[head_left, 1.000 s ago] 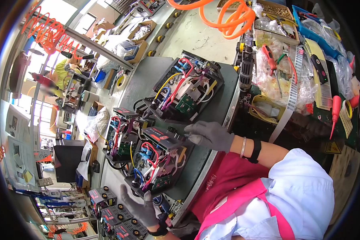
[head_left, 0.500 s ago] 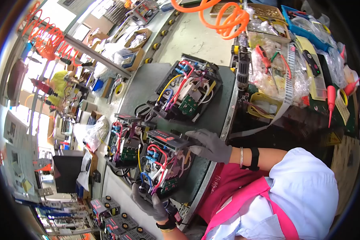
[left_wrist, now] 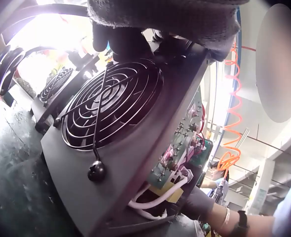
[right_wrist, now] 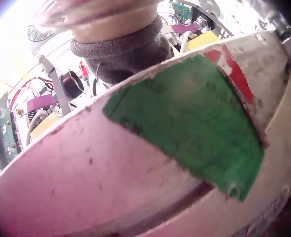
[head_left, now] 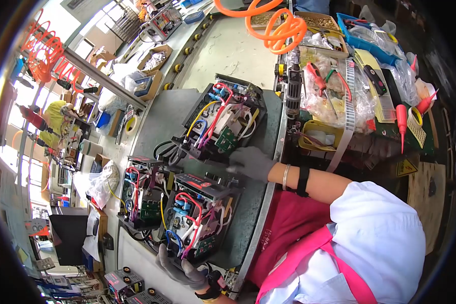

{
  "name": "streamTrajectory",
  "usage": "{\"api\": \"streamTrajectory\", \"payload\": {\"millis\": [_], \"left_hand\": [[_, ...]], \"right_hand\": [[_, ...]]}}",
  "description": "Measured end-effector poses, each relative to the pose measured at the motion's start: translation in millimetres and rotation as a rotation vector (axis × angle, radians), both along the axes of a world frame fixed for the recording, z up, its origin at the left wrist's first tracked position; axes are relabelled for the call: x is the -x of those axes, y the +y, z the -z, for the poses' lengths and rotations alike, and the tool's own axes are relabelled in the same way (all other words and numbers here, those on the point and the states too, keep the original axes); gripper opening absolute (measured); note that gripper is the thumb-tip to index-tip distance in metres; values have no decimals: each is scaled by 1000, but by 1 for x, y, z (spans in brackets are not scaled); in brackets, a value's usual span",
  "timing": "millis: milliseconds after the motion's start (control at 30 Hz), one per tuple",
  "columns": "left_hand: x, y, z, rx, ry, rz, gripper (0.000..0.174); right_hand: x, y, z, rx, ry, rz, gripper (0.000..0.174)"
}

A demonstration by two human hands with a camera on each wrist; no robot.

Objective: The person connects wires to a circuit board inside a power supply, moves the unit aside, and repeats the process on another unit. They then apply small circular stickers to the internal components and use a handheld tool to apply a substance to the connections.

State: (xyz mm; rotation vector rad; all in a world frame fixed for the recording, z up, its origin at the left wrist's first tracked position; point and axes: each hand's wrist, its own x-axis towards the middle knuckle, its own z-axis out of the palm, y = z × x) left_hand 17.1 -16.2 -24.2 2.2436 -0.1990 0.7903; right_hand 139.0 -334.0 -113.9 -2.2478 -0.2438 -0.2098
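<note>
The nearest open-cased electrical unit [head_left: 196, 215] sits on the dark work surface, its red, blue, yellow and white wires exposed. My gloved left hand [head_left: 182, 268] grips its near-left end. In the left wrist view the left glove [left_wrist: 170, 19] lies over the top edge above a round fan grille [left_wrist: 111, 101]. Just past the unit's black front panel [head_left: 202, 186], my gloved right hand [head_left: 251, 163] has its fingers loosely bent. A second open unit [head_left: 225, 119] stands beyond that hand, and a third [head_left: 144, 197] is behind the first.
A power screwdriver [head_left: 293, 86] hangs by the bench edge. To the right lie red-handled tools [head_left: 401, 121], a yellow bin [head_left: 319, 142] and a blue tray [head_left: 362, 43]. An orange coiled hose [head_left: 278, 30] dangles overhead. Cased units [head_left: 124, 281] stand at lower left.
My left hand has come onto the near-left end of the front unit. The right hand has shifted from its front panel toward the far unit. The head view has shifted slightly.
</note>
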Motion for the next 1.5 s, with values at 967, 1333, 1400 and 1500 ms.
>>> {"api": "streamTrajectory", "payload": {"millis": [967, 1333, 1400, 1500], "left_hand": [[11, -37, -6, 74, -59, -67, 49], [7, -46, -5, 66, -94, -84, 51], [9, -46, -4, 66, -97, -86, 52], [11, -44, -2, 61, -96, -93, 52]], "right_hand": [[228, -346, -57, 122, -138, 863, 20], [175, -349, -56, 245, -112, 835, 20], [155, -348, -58, 290, -67, 811, 23], [128, -348, -50, 344, -17, 755, 26]]}}
